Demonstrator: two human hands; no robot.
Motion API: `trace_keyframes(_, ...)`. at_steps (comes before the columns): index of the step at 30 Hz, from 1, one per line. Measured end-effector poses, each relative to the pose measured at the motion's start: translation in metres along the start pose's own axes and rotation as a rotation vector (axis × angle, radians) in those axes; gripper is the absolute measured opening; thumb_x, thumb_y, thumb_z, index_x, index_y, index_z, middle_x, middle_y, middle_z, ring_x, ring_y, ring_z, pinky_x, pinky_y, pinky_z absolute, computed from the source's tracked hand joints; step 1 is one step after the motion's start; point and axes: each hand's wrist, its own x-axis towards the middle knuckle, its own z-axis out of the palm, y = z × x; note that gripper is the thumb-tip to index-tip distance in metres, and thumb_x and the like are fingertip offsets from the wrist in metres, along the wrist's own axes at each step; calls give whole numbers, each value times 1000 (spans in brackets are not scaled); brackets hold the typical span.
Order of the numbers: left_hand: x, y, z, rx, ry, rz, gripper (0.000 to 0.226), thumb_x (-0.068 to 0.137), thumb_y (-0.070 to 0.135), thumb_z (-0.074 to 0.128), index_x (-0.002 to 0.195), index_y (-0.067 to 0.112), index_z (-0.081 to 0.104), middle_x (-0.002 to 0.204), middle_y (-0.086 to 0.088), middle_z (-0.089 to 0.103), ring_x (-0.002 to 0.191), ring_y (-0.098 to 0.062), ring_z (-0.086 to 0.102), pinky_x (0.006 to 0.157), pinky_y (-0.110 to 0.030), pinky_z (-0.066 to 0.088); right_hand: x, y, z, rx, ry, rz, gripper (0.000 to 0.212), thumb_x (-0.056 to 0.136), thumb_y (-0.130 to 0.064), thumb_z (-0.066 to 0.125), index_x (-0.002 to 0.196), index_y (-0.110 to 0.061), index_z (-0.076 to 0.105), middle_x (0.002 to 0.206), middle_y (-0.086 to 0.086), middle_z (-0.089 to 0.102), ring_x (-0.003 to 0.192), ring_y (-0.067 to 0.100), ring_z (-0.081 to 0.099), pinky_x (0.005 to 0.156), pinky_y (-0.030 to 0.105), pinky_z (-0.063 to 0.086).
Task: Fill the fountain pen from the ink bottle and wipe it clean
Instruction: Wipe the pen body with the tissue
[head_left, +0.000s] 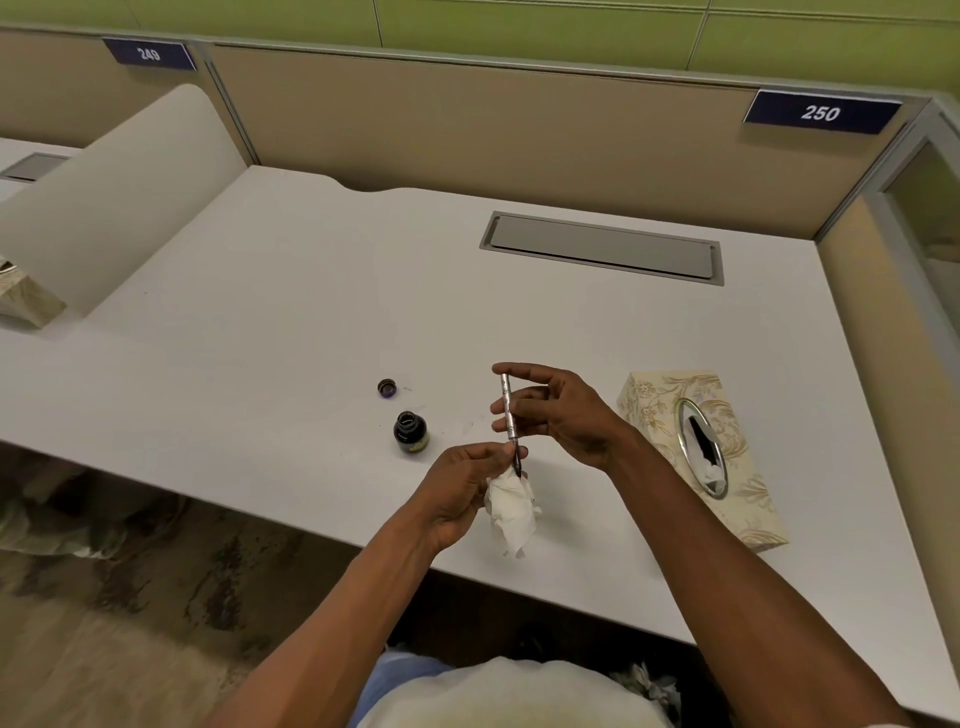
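Above the smooth white desk (260, 291), the right hand (561, 415) grasps a slim silver fountain pen (508, 410) upright, nib down. The left hand (462, 493) pinches a crumpled white tissue (511, 512) around the dark nib — a clenched grip. The squat glass ink bottle (411, 432) stands open, its round cap (387, 388) just beyond.

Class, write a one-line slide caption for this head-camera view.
Right hand holds the pen nib-down while left hand wipes it with tissue; ink bottle stands open.
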Motion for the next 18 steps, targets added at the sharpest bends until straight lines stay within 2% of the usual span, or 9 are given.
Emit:
trace_keyframes(4, 0, -2, 2, 10, -5, 1, 23, 96, 18, 61, 88, 13, 82, 91, -10, 73, 82, -22, 65, 79, -36, 48, 3, 4, 2, -88, 72, -20, 46, 82, -1, 79, 123, -16, 67, 80, 13, 67, 74, 26, 69, 76, 43, 54)
trace_keyframes(6, 0, -3, 3, 11, -2, -4, 23, 96, 18, 60, 89, 12, 81, 88, -11, 72, 81, -22, 64, 79, -36, 47, 4, 4, 4, -94, 88, -26, 42, 82, -4, 79, 121, -17, 68, 81, 14, 67, 74, 24, 68, 76, 44, 54)
trace_keyframes(11, 1, -1, 0, 4, 13, 9, 24, 96, 16, 60, 86, 14, 82, 87, -8, 74, 81, -22, 66, 82, -38, 46, 0, -1, 3, -23, 31, -8, 40, 92, 1, 65, 130, -11, 63, 104, 25, 74, 91, 39, 74, 78, 40, 60)
trace_keyframes(15, 2, -3, -1, 18, 38, 6, 20, 96, 15, 61, 93, 10, 80, 86, -12, 73, 80, -22, 66, 76, -34, 49, 0, 0, 2, -41, 42, -32, 45, 86, 4, 72, 128, -11, 63, 96, 26, 74, 86, 39, 73, 78, 43, 59)
trace_keyframes(18, 3, -6, -2, 22, 52, 1, 19, 96, 14, 61, 97, 7, 78, 87, -12, 73, 82, -23, 66, 75, -34, 50, 1, 2, 3, -93, 78, -28, 47, 80, 2, 79, 122, -14, 65, 83, 19, 73, 80, 31, 71, 71, 38, 54)
